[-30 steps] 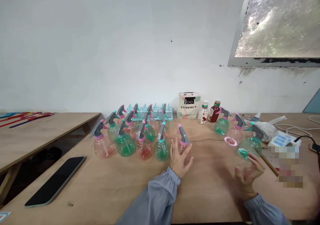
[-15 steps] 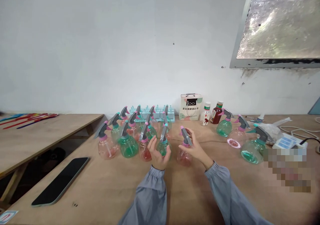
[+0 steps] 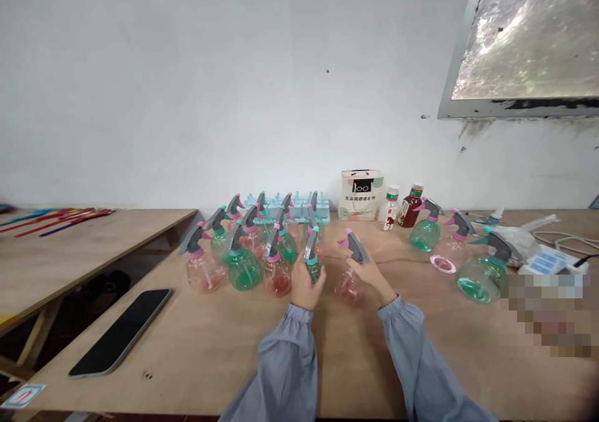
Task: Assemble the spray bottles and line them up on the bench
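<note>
My left hand (image 3: 304, 289) is closed round a green spray bottle (image 3: 315, 264), its thumb on the right side and the other fingers largely hidden behind. Just to the right, my right hand (image 3: 374, 274) grips a pink spray bottle (image 3: 348, 288) at the neck, under its grey trigger head. Both bottles stand upright on the table. Left of my left hand is another pink spray bottle (image 3: 277, 276), and beyond it a green one (image 3: 244, 271) with liquid inside. More pink and green spray bottles stand behind these in rows.
A phone (image 3: 121, 331) lies at the left of the wooden table (image 3: 224, 353). Light-blue moulds (image 3: 322, 208), a paper bag (image 3: 359, 210) and two drink bottles stand along the wall. Several spray bottles, including a green one (image 3: 482, 279), stand at the right near a white device (image 3: 552, 261).
My left hand has moved from open beside the green spray bottle to closed round it. My right hand stays on the pink spray bottle. The view has shifted slightly.
</note>
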`<action>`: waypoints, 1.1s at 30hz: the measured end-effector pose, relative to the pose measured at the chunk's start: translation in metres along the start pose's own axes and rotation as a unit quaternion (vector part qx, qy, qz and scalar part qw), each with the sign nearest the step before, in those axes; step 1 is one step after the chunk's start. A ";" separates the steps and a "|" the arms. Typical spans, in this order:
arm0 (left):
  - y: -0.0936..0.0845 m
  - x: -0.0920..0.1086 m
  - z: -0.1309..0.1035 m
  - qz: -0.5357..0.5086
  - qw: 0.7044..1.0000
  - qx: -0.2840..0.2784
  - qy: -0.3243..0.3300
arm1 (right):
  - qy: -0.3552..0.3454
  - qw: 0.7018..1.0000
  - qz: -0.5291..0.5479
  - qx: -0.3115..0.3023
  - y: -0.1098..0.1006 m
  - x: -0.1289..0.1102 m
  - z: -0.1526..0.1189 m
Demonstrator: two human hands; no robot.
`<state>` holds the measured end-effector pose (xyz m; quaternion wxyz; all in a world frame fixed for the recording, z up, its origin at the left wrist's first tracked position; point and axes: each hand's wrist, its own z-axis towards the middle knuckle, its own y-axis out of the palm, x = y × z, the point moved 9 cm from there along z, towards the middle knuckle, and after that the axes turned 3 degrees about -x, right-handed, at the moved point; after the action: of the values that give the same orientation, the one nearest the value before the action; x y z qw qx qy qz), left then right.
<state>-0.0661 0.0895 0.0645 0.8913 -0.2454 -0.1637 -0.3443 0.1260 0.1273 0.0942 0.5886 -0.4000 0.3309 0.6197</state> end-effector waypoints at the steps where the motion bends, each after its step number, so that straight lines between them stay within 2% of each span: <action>1: 0.000 0.000 0.000 0.000 1.000 0.000 0.001 | 0.010 1.000 0.021 0.016 -0.003 0.001 0.000; 3: 0.000 0.001 0.000 -0.001 1.000 -0.003 0.001 | 0.047 0.996 0.074 0.027 -0.004 0.003 -0.002; 6: 0.000 0.002 0.001 0.000 1.000 -0.005 0.005 | 0.095 0.982 0.160 -0.032 0.010 -0.003 -0.007; 9: 0.000 0.003 0.001 -0.001 1.000 -0.003 0.007 | 0.105 0.973 0.193 -0.070 0.022 -0.016 -0.011; 14: -0.001 0.002 0.001 0.003 1.000 -0.001 0.001 | 0.096 0.977 0.190 -0.024 0.021 -0.024 -0.017; 20: 0.001 0.000 0.000 -0.001 1.000 0.000 -0.004 | 0.088 0.983 0.151 -0.049 0.027 -0.028 -0.022; 24: 0.001 0.001 0.001 -0.007 1.000 -0.008 -0.007 | 0.079 0.986 0.148 -0.019 0.019 -0.027 -0.024; 27: 0.000 0.002 0.001 -0.010 1.000 -0.010 -0.001 | 0.058 0.988 0.141 -0.018 0.016 -0.030 -0.025; 31: 0.000 0.003 0.001 -0.014 1.000 -0.006 0.001 | 0.111 0.982 0.147 -0.043 0.019 -0.025 -0.027; 33: 0.002 0.003 0.001 -0.015 1.000 -0.011 0.000 | 0.110 0.981 0.150 -0.050 0.019 -0.030 -0.030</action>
<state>-0.0631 0.0898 0.0661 0.8831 -0.2531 -0.1639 -0.3594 0.1094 0.0852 0.1053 0.4282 -0.4401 0.4189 0.6690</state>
